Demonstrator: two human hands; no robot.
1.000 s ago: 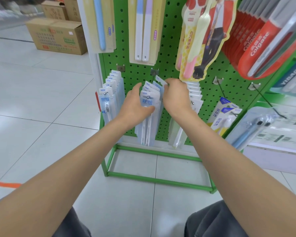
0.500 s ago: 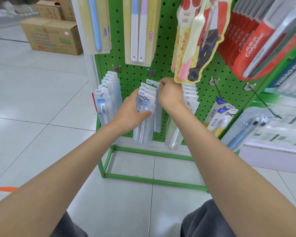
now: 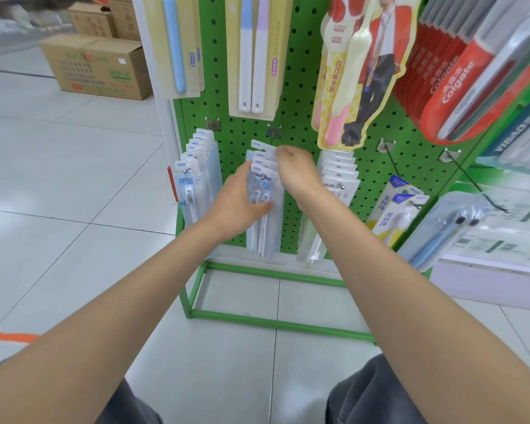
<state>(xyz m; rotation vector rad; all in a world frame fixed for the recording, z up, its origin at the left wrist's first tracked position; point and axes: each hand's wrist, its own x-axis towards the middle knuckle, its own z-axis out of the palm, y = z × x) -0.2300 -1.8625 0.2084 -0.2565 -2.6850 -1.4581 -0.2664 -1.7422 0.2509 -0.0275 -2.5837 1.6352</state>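
A green pegboard rack (image 3: 300, 96) carries hooks of packaged toothbrushes. On the middle lower hook hangs a stack of white-and-blue toothbrush packs (image 3: 265, 185). My left hand (image 3: 237, 203) grips this stack from the left, thumb across the front pack. My right hand (image 3: 297, 169) pinches the top edge of the rearmost pack (image 3: 259, 145) near the hook's base (image 3: 273, 131), tilting its header up. The fingertips of my right hand are hidden behind the hand.
Similar pack stacks hang on the left hook (image 3: 196, 172) and right hook (image 3: 338, 175). Larger toothbrush cards hang above, red Colgate packs (image 3: 453, 84) at upper right. Cardboard boxes (image 3: 98, 65) sit on the tiled floor at left. The rack's green base frame (image 3: 273, 322) lies ahead.
My right hand has lifted the rearmost pack's header toward the hook's base on the pegboard. The left hand keeps its hold on the stack, and the view has shifted slightly.
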